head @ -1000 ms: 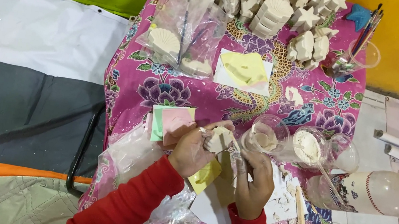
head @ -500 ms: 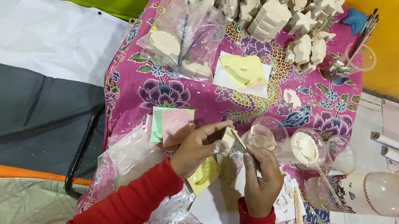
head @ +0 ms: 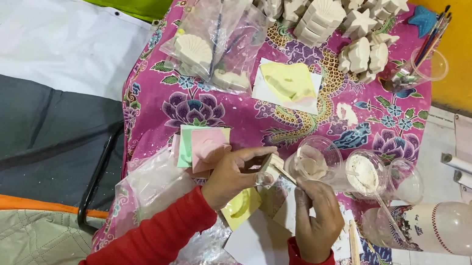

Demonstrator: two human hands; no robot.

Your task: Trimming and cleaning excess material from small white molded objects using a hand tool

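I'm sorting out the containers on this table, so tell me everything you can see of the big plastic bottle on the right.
The plastic bottle is clear and looks nearly empty, with a white screw cap and a partly visible printed label. It lies on its side at the table's right edge, cap pointing right, base beside the clear cups. Neither hand touches it; whether the base touches a cup is unclear.

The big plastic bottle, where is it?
In the head view, the plastic bottle lies on its side at the table's right edge, right of the clear cups and the right hand.
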